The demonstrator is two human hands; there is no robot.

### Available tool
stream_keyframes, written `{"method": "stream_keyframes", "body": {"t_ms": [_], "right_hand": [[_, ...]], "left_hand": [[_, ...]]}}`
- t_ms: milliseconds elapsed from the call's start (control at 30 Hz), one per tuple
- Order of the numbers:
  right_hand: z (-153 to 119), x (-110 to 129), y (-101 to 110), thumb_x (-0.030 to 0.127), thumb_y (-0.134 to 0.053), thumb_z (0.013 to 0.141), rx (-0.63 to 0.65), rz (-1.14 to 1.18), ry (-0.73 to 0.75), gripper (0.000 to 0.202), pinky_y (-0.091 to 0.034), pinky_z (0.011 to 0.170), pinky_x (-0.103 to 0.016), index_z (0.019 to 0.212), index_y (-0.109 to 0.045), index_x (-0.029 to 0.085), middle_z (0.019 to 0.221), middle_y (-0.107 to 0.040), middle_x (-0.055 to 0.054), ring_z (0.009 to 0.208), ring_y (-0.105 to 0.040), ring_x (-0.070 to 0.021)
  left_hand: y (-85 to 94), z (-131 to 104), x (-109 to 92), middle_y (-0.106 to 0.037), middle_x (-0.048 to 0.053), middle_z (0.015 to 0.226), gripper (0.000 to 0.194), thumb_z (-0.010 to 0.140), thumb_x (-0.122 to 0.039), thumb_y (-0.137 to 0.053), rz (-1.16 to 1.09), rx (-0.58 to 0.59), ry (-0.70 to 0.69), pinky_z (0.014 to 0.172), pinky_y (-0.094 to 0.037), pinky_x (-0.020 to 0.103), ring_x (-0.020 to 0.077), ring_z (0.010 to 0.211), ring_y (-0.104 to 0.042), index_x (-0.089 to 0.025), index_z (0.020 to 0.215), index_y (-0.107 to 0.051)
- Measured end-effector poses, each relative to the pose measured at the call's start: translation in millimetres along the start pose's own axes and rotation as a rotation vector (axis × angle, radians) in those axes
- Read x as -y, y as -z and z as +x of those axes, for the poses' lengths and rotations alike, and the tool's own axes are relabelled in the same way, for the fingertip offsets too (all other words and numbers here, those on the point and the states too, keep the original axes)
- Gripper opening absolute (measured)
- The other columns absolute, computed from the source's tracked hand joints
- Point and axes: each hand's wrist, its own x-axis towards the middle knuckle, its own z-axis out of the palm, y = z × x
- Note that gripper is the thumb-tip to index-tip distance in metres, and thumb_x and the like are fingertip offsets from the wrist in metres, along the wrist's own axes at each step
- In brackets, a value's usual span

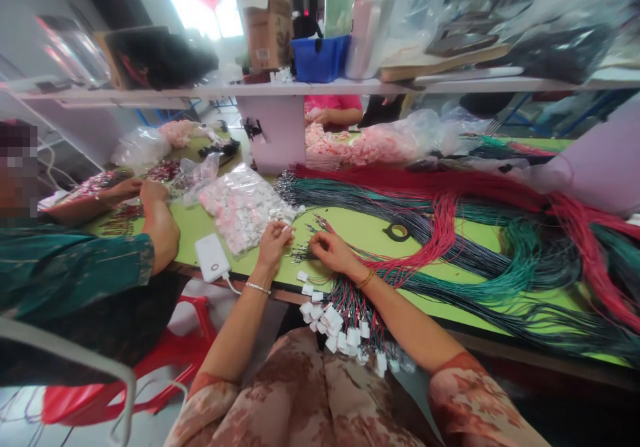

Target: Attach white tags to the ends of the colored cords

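Note:
My left hand is closed in a pinch on a small white connector, partly hidden by the fingers. Just to its right, my right hand has its fingertips pinched together at the metal-tipped wire ends; the fingers partly cover the wire they hold. Red, green and black wires run from there under my right wrist. Below that forearm, a bunch of wires with white connectors hangs over the table's front edge. Beyond my left hand lies a clear bag of white connectors.
Long bundles of red wires and green wires spread across the green table. A black tape roll lies among them. A white power bank sits near the front edge. At left, a co-worker's arm reaches over the table. A shelf spans the back.

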Motion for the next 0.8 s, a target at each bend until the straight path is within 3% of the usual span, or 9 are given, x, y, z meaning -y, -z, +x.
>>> {"method": "stream_keyframes", "body": {"t_ms": [100,233,367,467,567,800], "right_hand": [[-1.8,5.4,-0.6,0.025,-0.052,0.079,-0.061,0.005,0.014,0.010,-0.037,0.056,-0.022,0.077,-0.056,0.016,0.066,-0.054,0.002,0.057,-0.045,-0.0095],[-4.6,5.4,0.8,0.027,-0.052,0.081,-0.127,-0.013,0.048,0.012,-0.039,0.057,-0.023,0.079,-0.056,0.016,0.069,-0.057,0.000,0.059,-0.047,-0.0104],[-5.9,2.3,2.6,0.027,-0.052,0.082,-0.101,-0.087,0.069,0.011,-0.039,0.058,-0.023,0.081,-0.057,0.016,0.071,-0.057,0.000,0.060,-0.048,-0.0107],[-6.4,1.5,3.9,0.027,-0.052,0.083,-0.080,-0.172,0.093,0.012,-0.037,0.059,-0.024,0.079,-0.057,0.017,0.070,-0.056,0.000,0.060,-0.047,-0.0110],[-6.9,1.7,4.0,0.025,-0.052,0.083,-0.072,-0.214,0.079,0.012,-0.035,0.057,-0.024,0.075,-0.055,0.017,0.066,-0.054,0.001,0.057,-0.045,-0.0106],[-5.6,-1.1,2.7,0.030,-0.049,0.082,0.004,-0.066,-0.050,0.021,-0.029,0.051,-0.022,0.065,-0.048,0.018,0.057,-0.047,0.004,0.052,-0.037,-0.0093]], "left_hand": [[-6.3,-14.8,5.3,-0.066,0.001,0.084,0.041,0.062,-0.029,-0.082,-0.183,0.052,0.117,0.068,-0.049,0.022,0.0113,0.075,-0.064,-0.018,0.092,-0.056],[-10.3,-25.1,16.4,-0.066,0.002,0.081,0.033,0.063,-0.025,-0.081,-0.280,0.061,0.213,0.075,-0.051,0.022,0.0109,0.078,-0.065,-0.014,0.086,-0.061],[-11.3,-28.7,22.7,-0.067,0.003,0.081,0.032,0.066,-0.027,-0.079,-0.304,0.097,0.295,0.059,-0.048,0.019,0.0082,0.064,-0.061,-0.014,0.090,-0.063],[-11.9,-29.9,23.1,-0.067,0.003,0.082,0.030,0.066,-0.025,-0.079,-0.332,0.135,0.299,0.051,-0.042,0.016,0.0045,0.056,-0.054,-0.014,0.090,-0.064],[-12.7,-30.7,22.0,-0.067,0.003,0.082,0.026,0.066,-0.022,-0.078,-0.367,0.135,0.301,0.054,-0.043,0.017,0.0052,0.059,-0.054,-0.014,0.087,-0.066],[-13.0,-33.6,18.7,-0.068,0.006,0.088,0.022,0.068,-0.020,-0.076,-0.384,0.151,0.320,0.061,-0.045,0.021,0.0082,0.064,-0.056,-0.014,0.087,-0.068]]}}
